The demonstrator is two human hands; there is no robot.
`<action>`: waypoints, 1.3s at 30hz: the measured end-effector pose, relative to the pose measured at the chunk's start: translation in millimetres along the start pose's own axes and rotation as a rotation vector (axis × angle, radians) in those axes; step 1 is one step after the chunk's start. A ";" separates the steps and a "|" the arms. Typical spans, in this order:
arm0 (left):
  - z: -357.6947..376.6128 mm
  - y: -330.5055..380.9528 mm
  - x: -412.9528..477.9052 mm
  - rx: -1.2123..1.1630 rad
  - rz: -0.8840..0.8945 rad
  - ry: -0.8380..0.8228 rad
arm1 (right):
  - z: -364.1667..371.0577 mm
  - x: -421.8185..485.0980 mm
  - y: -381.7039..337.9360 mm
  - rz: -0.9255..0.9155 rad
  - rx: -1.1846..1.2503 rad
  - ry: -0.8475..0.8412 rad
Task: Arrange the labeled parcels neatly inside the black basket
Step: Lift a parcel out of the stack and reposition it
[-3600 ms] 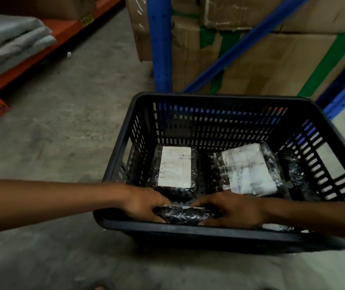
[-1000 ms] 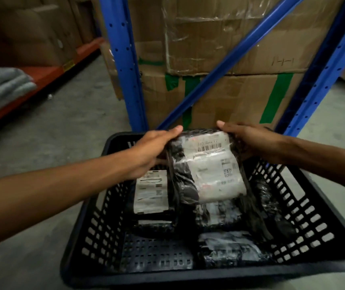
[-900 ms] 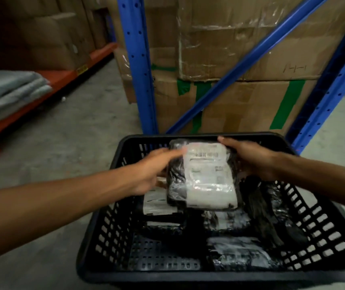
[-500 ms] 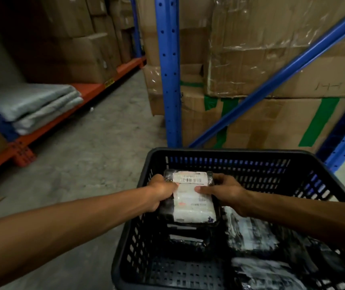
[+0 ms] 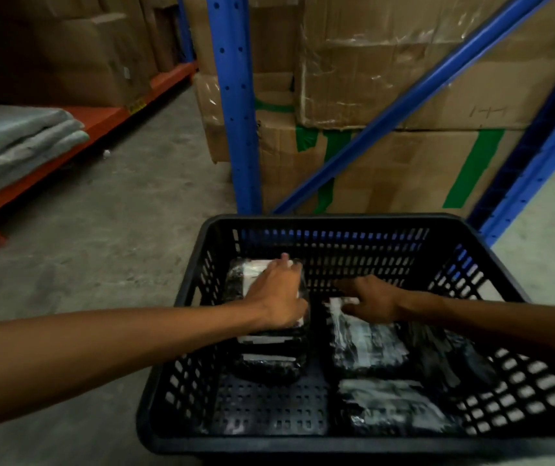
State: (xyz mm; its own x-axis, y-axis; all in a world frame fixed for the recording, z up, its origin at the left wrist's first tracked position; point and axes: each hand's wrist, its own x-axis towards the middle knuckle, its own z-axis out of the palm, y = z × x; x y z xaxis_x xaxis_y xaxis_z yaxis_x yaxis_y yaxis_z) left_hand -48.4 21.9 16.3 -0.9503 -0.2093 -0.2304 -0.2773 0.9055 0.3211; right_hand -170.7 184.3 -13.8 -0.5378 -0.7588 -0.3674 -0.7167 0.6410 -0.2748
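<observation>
The black basket stands on the floor in front of me. At its far left is a stack of black-wrapped parcels with white labels. My left hand lies on the top parcel, fingers over its far edge and thumb at its right side. My right hand is apart from that parcel, and its outstretched fingers touch the far end of a middle parcel. Another labeled parcel lies nearer me, and a dark parcel lies to the right.
A blue rack upright and diagonal brace stand just behind the basket, with taped cardboard boxes behind them. An orange shelf beam with folded grey fabric runs along the left. The basket's near-left floor is bare.
Both hands lowered the labeled parcel onto the far-left stack. My right hand has let go of it and moved right to the middle parcel; my left hand stays on it.
</observation>
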 end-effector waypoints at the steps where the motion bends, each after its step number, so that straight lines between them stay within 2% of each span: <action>1: 7.9 15.9 -0.8 -0.046 0.101 -0.030 | 7.0 -10.8 15.2 -0.008 -0.091 -0.010; 3: 24.9 48.6 -3.0 -0.140 0.239 -0.145 | 24.8 -37.5 38.3 -0.004 -0.179 -0.088; 5: 47.1 72.5 2.0 -0.137 0.307 -0.275 | 46.7 -58.7 56.0 -0.010 -0.169 -0.156; 8: 83.1 80.9 21.9 0.150 0.221 -0.466 | 81.2 -62.2 81.5 -0.137 -0.354 -0.186; 10: 108.7 70.5 35.1 0.316 0.140 -0.544 | 94.7 -54.9 88.2 -0.130 -0.498 -0.163; 12: 128.1 57.9 41.7 0.372 0.097 -0.551 | 99.2 -48.8 85.6 -0.108 -0.580 -0.147; 15: 137.7 48.3 39.3 0.403 0.131 -0.478 | 102.7 -39.4 80.5 -0.102 -0.671 -0.123; 16: 140.4 47.2 40.5 0.413 0.144 -0.438 | 103.3 -35.9 80.8 -0.098 -0.668 -0.123; 18: 143.5 48.1 43.7 0.436 0.156 -0.379 | 110.6 -27.7 86.3 -0.073 -0.601 -0.021; 19: 145.2 48.8 45.7 0.444 0.154 -0.370 | 110.0 -26.1 85.3 -0.035 -0.587 -0.044; 22: 145.4 52.1 49.1 0.490 0.158 -0.372 | 104.8 -22.9 73.0 -0.073 -0.667 0.059; 25: 126.3 60.8 49.8 0.481 0.151 -0.369 | 81.8 -21.4 75.2 -0.071 -0.626 -0.165; 27: 95.9 65.8 52.5 0.378 0.176 -0.306 | 44.1 -19.1 80.6 -0.122 -0.442 -0.156; 30: 29.9 67.1 53.4 0.183 0.187 -0.219 | -39.4 -30.2 84.8 -0.093 0.005 -0.160; 32: -15.4 66.9 48.2 -0.061 0.122 -0.179 | -86.6 -51.0 84.3 -0.024 0.421 -0.258; 33: -33.6 66.3 43.6 -0.221 0.060 -0.153 | -100.0 -61.0 85.2 -0.009 0.657 -0.247; 35: -58.0 63.8 32.4 -0.550 -0.075 -0.121 | -110.2 -75.5 83.3 0.058 1.093 -0.140; 37: -65.0 61.1 25.3 -0.905 -0.211 -0.219 | -102.3 -81.0 75.2 0.175 1.473 0.031; 39: -57.4 61.1 23.6 -1.174 -0.357 -0.318 | -78.9 -81.2 60.6 0.258 1.637 0.085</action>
State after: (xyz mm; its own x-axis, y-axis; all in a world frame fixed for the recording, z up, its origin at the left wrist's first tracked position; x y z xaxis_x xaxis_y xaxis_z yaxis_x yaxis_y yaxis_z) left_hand -95.9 51.1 83.3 -0.7666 -0.1282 -0.6292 -0.6232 -0.0876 0.7771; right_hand -205.6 275.7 69.5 -0.6209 -0.5890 -0.5173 0.5554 0.1351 -0.8205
